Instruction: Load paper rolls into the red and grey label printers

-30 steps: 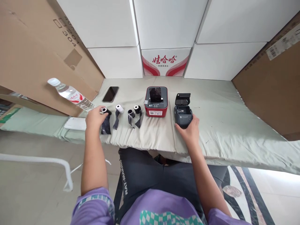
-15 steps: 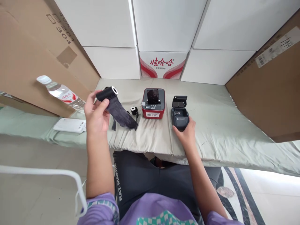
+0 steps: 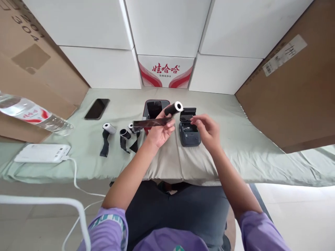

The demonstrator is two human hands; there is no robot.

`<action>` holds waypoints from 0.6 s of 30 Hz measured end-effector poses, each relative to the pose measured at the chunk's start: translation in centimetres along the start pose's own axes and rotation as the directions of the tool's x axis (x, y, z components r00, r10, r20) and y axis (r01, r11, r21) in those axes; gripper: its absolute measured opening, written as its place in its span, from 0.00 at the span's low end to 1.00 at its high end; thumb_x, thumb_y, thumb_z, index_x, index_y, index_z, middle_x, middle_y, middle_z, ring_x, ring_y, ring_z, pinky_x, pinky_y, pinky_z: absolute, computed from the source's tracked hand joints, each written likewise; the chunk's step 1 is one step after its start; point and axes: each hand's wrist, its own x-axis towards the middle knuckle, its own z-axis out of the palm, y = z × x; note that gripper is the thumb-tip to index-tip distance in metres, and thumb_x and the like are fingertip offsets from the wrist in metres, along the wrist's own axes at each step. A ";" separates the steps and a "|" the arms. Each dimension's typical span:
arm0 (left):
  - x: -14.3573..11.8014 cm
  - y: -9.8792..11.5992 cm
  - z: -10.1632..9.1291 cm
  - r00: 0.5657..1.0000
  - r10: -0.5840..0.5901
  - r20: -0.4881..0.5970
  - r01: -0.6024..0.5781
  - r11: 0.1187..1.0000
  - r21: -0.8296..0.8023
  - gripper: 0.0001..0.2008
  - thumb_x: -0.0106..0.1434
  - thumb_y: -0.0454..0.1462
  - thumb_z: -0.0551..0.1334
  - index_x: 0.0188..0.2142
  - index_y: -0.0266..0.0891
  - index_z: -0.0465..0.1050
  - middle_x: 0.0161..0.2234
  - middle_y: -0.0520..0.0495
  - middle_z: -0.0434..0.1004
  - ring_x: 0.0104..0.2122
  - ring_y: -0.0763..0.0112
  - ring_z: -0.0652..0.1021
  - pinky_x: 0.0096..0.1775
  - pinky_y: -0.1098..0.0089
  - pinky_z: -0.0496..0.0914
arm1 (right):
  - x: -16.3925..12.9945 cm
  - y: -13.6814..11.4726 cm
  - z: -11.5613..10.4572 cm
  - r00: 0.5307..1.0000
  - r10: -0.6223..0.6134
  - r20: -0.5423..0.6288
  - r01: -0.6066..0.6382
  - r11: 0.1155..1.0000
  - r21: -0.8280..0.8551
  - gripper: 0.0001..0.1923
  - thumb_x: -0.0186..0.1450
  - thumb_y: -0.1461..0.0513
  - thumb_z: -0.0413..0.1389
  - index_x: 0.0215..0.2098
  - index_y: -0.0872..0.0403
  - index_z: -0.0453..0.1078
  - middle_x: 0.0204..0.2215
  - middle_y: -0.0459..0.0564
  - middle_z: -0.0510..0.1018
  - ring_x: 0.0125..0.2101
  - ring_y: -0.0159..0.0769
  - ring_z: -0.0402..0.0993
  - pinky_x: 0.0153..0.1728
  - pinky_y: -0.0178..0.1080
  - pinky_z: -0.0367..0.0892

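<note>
My left hand is closed round a black ribbon roll with a white core, held up in front of the red and black printer, which it partly hides. A loose strip of the ribbon trails to the left. To the right, a small dark grey printer stands on the cloth with its lid raised and its bay exposed. My right hand hovers at its right side, fingers loosely bent near the lid, holding nothing that I can see.
Several other ribbon rolls lie to the left on the cloth. A phone, a white power bank with a cable and a water bottle are farther left. Cardboard boxes flank the stacked white boxes.
My left hand has carried the ribbon roll right, in front of the red printer. My right hand has let go of the grey printer and risen beside its lid. The view has shifted right.
</note>
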 end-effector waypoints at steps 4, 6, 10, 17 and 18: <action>0.5 -3.3 2.3 0.963 0.265 -0.044 -0.244 0.932 0.270 0.26 0.68 0.56 0.69 0.60 0.49 0.71 0.52 0.43 0.79 0.44 0.65 0.82 0.41 0.66 0.78 | 2.0 3.7 -0.4 1.000 -0.018 0.025 0.016 0.997 0.078 0.19 0.73 0.42 0.56 0.46 0.46 0.79 0.34 0.48 0.82 0.33 0.40 0.78 0.41 0.47 0.77; 0.0 -4.5 3.0 0.941 0.334 -0.047 -0.294 0.882 0.369 0.26 0.69 0.55 0.70 0.59 0.48 0.72 0.53 0.42 0.80 0.49 0.61 0.82 0.46 0.64 0.79 | 1.8 5.0 -0.7 1.000 -0.012 0.015 0.010 0.998 0.070 0.25 0.71 0.37 0.55 0.47 0.46 0.80 0.33 0.49 0.81 0.32 0.41 0.76 0.39 0.47 0.76; -0.9 -6.1 3.0 0.928 0.369 -0.043 -0.307 0.827 0.470 0.22 0.72 0.52 0.68 0.59 0.47 0.72 0.55 0.41 0.81 0.50 0.61 0.83 0.43 0.66 0.79 | 0.8 5.5 -1.2 0.994 -0.031 0.102 0.022 0.996 0.087 0.27 0.69 0.37 0.58 0.53 0.45 0.78 0.35 0.49 0.80 0.32 0.41 0.75 0.37 0.45 0.75; -0.3 -8.4 1.8 0.922 0.380 0.079 -0.346 0.713 0.610 0.24 0.76 0.48 0.61 0.67 0.46 0.67 0.60 0.37 0.78 0.43 0.65 0.81 0.39 0.66 0.77 | 1.7 6.3 -2.1 0.984 -0.003 0.179 0.006 1.000 -0.018 0.22 0.67 0.41 0.62 0.48 0.47 0.78 0.31 0.46 0.76 0.31 0.38 0.71 0.37 0.44 0.73; -0.2 -8.5 1.7 0.922 0.379 0.083 -0.343 0.698 0.629 0.25 0.76 0.48 0.61 0.68 0.46 0.66 0.58 0.37 0.79 0.41 0.66 0.80 0.39 0.66 0.76 | 1.9 6.8 -2.3 0.988 0.017 0.154 -0.014 1.000 -0.017 0.23 0.67 0.40 0.63 0.47 0.47 0.77 0.32 0.47 0.77 0.32 0.38 0.72 0.38 0.44 0.73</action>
